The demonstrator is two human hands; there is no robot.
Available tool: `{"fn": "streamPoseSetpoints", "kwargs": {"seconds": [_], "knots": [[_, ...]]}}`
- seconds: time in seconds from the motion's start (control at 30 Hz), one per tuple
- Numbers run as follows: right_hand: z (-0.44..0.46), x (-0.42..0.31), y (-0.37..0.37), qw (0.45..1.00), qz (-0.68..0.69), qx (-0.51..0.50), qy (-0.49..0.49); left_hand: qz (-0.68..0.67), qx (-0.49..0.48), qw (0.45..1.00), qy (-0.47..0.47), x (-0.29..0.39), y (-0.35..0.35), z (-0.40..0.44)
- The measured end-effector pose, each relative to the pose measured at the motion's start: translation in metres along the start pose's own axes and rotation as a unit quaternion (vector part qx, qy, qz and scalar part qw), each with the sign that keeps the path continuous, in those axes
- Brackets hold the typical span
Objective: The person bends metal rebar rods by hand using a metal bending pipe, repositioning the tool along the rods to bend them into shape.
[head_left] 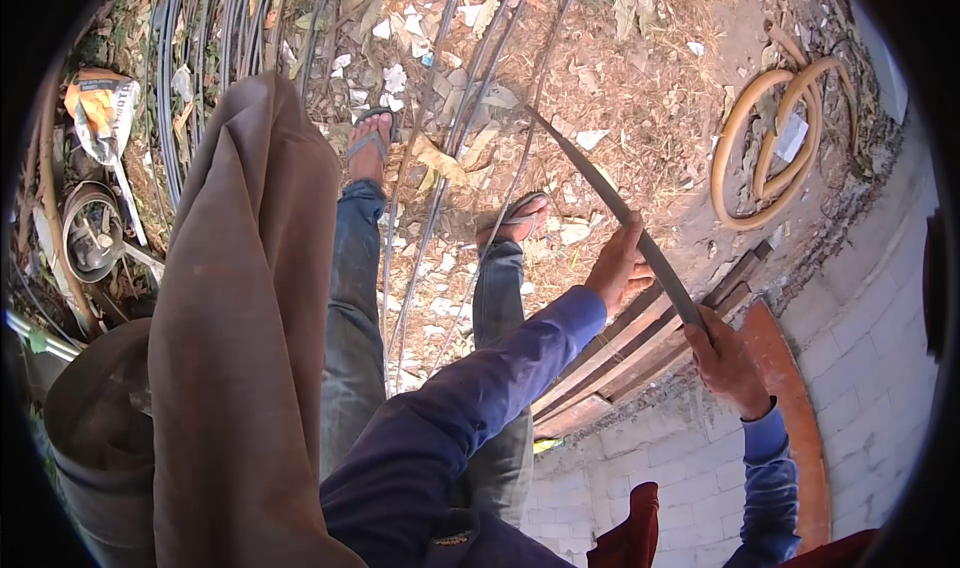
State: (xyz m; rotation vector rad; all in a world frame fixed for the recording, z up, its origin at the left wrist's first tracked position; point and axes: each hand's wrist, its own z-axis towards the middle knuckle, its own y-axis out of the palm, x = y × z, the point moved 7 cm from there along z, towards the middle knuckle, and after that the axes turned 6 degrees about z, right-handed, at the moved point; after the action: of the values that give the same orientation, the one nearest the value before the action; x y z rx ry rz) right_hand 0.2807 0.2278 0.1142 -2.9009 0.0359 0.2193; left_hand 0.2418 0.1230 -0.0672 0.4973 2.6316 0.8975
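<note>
Both my hands hold a long, dark, slightly curved bar point(625, 213) that tapers to a narrow tip; its exact kind I cannot make out. My left hand point(617, 265) closes on it around the middle, with the thumb side against its edge. Farther down, my right hand point(728, 361) is wrapped round its thick lower end. The bar slants up and left above the littered ground. Long thin dark rods point(440, 183) run along the ground left of its tip.
Wooden planks point(610, 343) lie below my hands, beside a pale block wall point(850, 368) and an orange-brown board point(785, 398). A coiled yellow hose point(722, 173) is at right. Large brown cloth point(235, 318) hides much of the left. Legs in jeans point(352, 298) and sandals stand mid-view.
</note>
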Motion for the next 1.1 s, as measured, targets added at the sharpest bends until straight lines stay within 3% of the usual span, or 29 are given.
{"fn": "streamPoseSetpoints", "kwargs": {"seconds": [0.1,0.2,0.47,0.57,0.67,0.7,0.8,0.93,1.1], "knots": [[0.005,-0.011,-0.006,0.999,-0.024,0.005,-0.02,0.035,0.079,0.996,0.014,0.02,0.02,-0.007],[0.012,-0.014,-0.009,0.999,-0.048,-0.001,-0.023,0.008,0.091,0.996,-0.02,0.02,0.014,0.0],[0.006,-0.033,0.006,0.997,-0.078,0.006,0.008,0.013,0.063,0.998,-0.01,0.02,0.001,0.0],[0.006,-0.035,0.006,0.991,-0.127,0.021,-0.038,-0.01,0.032,0.999,-0.009,0.018,0.001,0.004],[0.013,-0.048,-0.009,0.993,-0.088,-0.074,0.014,-0.037,0.034,0.999,-0.002,0.026,0.005,0.008],[0.014,-0.045,-0.01,0.995,-0.081,-0.062,0.002,-0.045,0.039,0.998,0.0,0.029,0.01,0.007],[0.01,-0.056,-0.006,0.993,-0.113,-0.012,-0.025,-0.06,0.085,0.994,-0.012,0.036,0.017,-0.003],[0.003,-0.053,0.036,0.991,-0.122,0.044,-0.037,-0.066,0.229,0.971,-0.011,0.026,0.008,-0.017],[0.008,-0.047,0.058,0.996,-0.069,0.06,-0.016,0.005,0.283,0.959,-0.006,0.024,-0.016,-0.014]]}}
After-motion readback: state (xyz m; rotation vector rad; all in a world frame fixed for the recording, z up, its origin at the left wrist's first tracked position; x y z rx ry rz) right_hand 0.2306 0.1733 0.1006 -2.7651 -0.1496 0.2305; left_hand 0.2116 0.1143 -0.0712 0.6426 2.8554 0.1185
